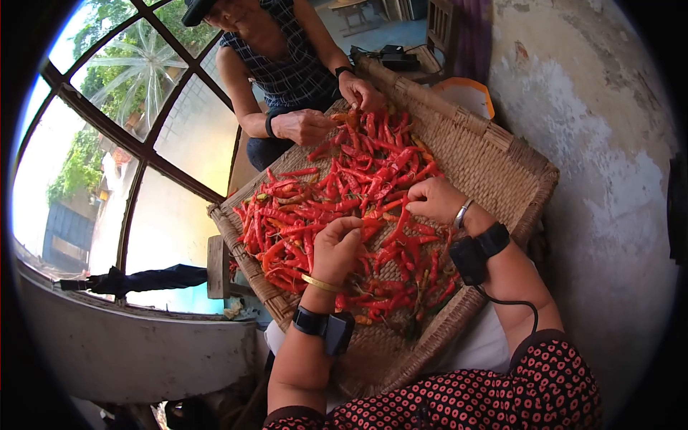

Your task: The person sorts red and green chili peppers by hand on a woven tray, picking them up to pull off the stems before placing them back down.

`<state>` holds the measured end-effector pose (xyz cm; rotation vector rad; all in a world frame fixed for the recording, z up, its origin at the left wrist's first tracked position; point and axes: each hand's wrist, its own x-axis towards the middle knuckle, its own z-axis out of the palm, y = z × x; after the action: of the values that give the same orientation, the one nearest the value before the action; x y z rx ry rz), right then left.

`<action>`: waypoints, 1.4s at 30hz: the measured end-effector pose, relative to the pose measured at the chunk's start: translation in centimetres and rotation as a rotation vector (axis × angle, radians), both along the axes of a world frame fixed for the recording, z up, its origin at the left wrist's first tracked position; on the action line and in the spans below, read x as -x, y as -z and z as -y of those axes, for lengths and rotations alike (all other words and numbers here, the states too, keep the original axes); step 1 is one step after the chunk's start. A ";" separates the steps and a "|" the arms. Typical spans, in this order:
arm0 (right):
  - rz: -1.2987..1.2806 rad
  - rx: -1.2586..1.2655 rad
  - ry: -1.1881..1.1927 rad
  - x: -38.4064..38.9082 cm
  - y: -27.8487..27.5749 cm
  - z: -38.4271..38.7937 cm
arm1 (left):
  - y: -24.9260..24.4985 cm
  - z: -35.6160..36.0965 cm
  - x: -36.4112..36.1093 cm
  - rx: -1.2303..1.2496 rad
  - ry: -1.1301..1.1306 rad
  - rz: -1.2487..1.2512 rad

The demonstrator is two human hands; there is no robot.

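Red chili peppers (301, 211) lie in a loose heap on a woven tray (480, 147). Over the near side of the heap, my left hand (337, 249) is closed in a pinch, with a red chili pepper (370, 228) at its fingertips. My right hand (437, 201), also pinched, is a little farther right and has a red chili pepper (400, 223) below its fingertips. The fingers partly hide both pinch points. A few orange and greenish peppers are mixed among the red ones.
Across the tray, another person's hands (304, 127) handle peppers. A dark folded umbrella (165, 278) lies by the window at left. A worn plaster wall (573, 143) stands at right, and an orange-rimmed container (466, 94) sits behind the tray.
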<state>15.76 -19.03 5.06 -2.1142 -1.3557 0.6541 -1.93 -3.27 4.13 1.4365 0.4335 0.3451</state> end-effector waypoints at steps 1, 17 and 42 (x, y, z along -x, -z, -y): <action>-0.205 -0.236 0.242 0.0 0.0 -0.3 | -0.4 0.0 0.0 0.046 -0.013 0.038; -0.344 -0.330 -0.132 4.8 0.6 -2.0 | -0.1 -0.5 0.3 0.470 0.176 0.182; -0.935 -0.635 0.576 -0.5 1.3 -0.6 | 3.7 4.1 -0.9 -1.107 0.468 0.006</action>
<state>16.21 -18.38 3.73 -1.2774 -0.3255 0.6949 -1.02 -7.42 0.45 2.5420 -0.1725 0.1984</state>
